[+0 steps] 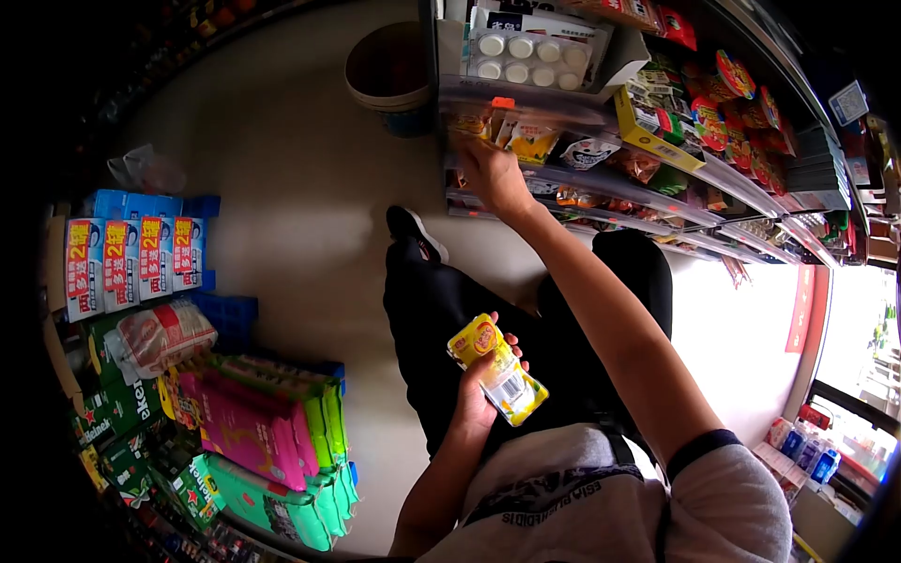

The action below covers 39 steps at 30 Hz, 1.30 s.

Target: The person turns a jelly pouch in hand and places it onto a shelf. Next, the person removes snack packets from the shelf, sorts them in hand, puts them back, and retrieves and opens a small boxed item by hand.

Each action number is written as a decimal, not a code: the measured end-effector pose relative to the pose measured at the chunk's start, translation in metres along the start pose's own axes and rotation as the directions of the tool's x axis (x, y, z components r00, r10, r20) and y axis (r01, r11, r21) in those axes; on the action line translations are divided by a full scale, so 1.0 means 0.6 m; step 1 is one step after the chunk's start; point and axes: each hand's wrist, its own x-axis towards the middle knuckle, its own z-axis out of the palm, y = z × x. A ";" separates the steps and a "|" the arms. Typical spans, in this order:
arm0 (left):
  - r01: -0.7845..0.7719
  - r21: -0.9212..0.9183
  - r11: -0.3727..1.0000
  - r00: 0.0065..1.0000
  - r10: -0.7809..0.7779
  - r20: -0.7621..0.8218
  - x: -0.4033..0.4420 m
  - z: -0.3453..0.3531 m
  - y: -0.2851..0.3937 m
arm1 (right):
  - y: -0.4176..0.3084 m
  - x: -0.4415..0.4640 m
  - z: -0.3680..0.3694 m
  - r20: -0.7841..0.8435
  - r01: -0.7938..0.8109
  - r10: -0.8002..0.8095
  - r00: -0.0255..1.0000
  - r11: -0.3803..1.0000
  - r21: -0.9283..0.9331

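Note:
A yellow and clear packet (pixel 497 370) with a barcode lies in my left hand (pixel 481 389), the thumb across its front and the fingers curled round its far edge. My right hand (pixel 493 174) reaches to the left end of a shelf (pixel 563 178), beside small yellow packets. Its fingers are partly hidden in shadow among the goods, so what they touch cannot be made out. Right of this hand sit a yellow bag (pixel 532 143) and a dark and white bag (pixel 588 152).
A bucket (pixel 389 70) stands on the floor beside the shelf unit. Stacked boxes (pixel 131 258), pink bags (pixel 239 427) and green bags (pixel 282 507) line the left side. A yellow carton (pixel 657 131) of snacks juts from an upper shelf. My legs are below.

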 end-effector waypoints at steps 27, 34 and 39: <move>-0.062 0.142 0.988 0.998 0.059 0.023 0.033 0.037 0.038 | 0.000 0.007 -0.043 -0.193 -0.505 0.665 0.721 0.695 0.512; -0.124 0.190 0.974 0.980 0.090 0.179 0.090 0.106 0.096 | 0.030 -0.007 -0.042 -0.214 -0.517 0.641 0.738 0.739 0.432; -0.137 0.255 0.957 0.971 0.078 0.226 0.123 0.136 0.120 | 0.065 0.000 -0.036 -0.260 -0.496 0.550 0.794 0.832 0.247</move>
